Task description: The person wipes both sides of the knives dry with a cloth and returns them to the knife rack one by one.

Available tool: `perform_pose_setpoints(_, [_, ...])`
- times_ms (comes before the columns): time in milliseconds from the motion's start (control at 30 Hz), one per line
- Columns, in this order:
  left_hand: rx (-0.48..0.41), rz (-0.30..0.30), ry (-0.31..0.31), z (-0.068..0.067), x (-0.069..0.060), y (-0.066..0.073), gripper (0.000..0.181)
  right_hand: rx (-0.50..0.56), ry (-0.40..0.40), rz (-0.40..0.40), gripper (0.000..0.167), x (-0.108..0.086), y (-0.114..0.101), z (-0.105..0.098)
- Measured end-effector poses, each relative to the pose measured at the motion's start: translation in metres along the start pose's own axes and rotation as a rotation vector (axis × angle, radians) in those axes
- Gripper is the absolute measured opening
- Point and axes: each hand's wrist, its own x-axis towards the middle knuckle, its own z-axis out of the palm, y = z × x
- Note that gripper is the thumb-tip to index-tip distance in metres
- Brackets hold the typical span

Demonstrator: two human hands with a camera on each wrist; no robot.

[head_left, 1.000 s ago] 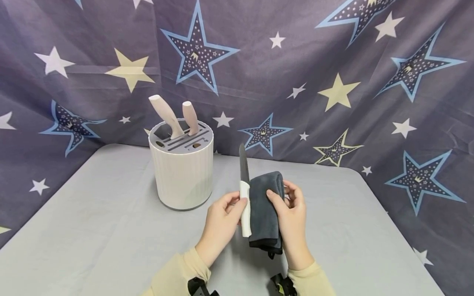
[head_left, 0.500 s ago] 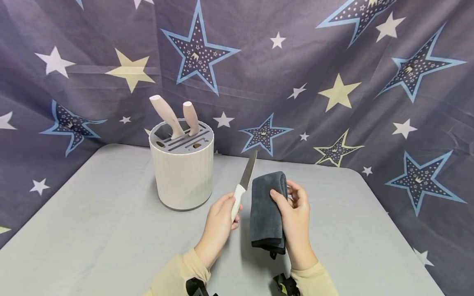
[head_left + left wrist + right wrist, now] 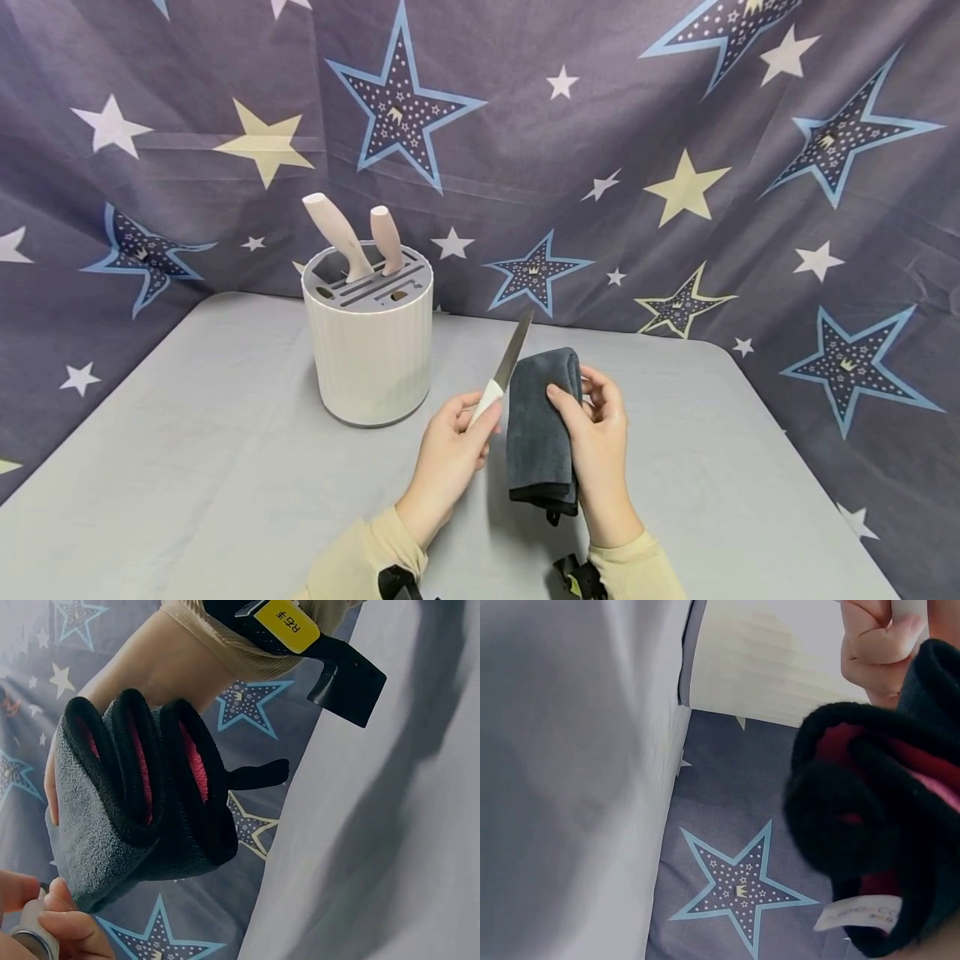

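Observation:
My left hand [image 3: 447, 450] grips the white handle of a kitchen knife [image 3: 512, 353], whose blade points up and tilts to the right. To its right, my right hand [image 3: 600, 442] holds a folded dark grey cloth [image 3: 538, 429] between thumb and fingers. The blade's side is close to the cloth's upper left edge; whether they touch I cannot tell. In the left wrist view the cloth [image 3: 105, 825] shows several folds with black edging, a pink inside and a loop. A white label [image 3: 861, 912] hangs from it in the right wrist view.
A round white knife block [image 3: 367, 358] stands at the left on the grey table [image 3: 187, 467]. Two knives with pale pink handles [image 3: 337, 233] sit in its slots. A star-patterned curtain [image 3: 510, 150] hangs behind the table.
The knife has gone from upright beside the cloth to tilting right, as my left hand shifted its hold on the handle. The cloth has moved slightly right with my right hand.

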Motion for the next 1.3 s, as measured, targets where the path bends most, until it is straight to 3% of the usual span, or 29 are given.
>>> perform_pose_setpoints(300, [-0.025, -0.005, 0.003, 0.002, 0.001, 0.0, 0.04, -0.002, -0.007, 0.003, 0.043, 0.0, -0.001, 0.0])
perform_pose_setpoints(733, [0.123, 0.08, 0.136, 0.007, -0.001, -0.001, 0.031, 0.001, -0.002, -0.026, 0.044, 0.0, -0.002, 0.005])
perform_pose_setpoints(1300, [0.111, 0.113, 0.07, 0.008, -0.001, -0.002, 0.034, -0.034, 0.01, -0.076, 0.043, -0.002, -0.005, 0.013])
